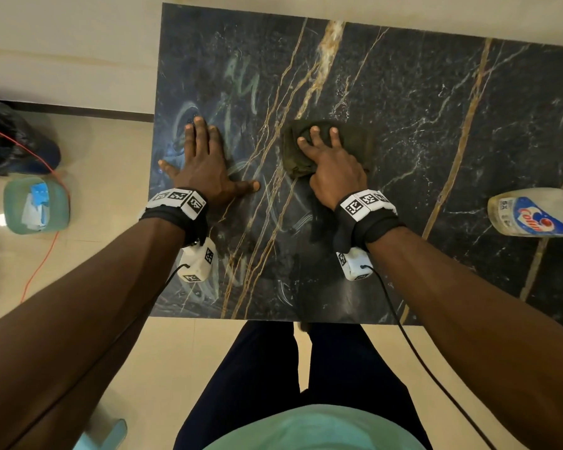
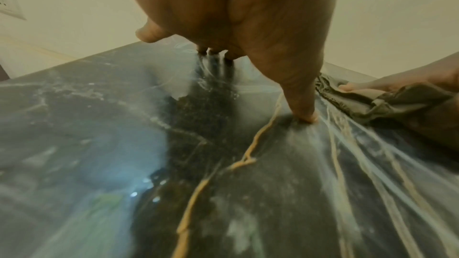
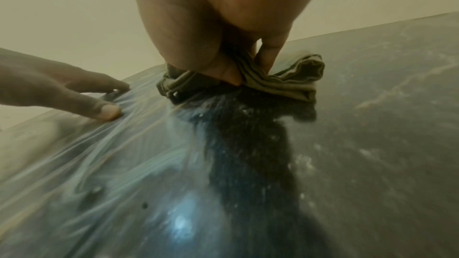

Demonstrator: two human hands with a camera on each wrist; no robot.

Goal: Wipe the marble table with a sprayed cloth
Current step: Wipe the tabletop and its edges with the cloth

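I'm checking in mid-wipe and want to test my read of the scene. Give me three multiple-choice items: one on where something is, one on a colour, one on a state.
1. Where is the spray bottle?
A. On the floor
B. Lying near the right edge of the marble table
C. Held in the left hand

2. What colour is the cloth?
A. Dark olive green
B. White
C. Red

3. What is the left hand doing?
A. Gripping the cloth
B. Raised off the table
C. Pressing flat on the table, fingers spread

Answers:
1 B, the head view shows it on its side at the table's right.
2 A, the bunched fabric under the right hand is olive.
3 C, the head view shows the palm down; the left wrist view shows the fingertips touching marble.
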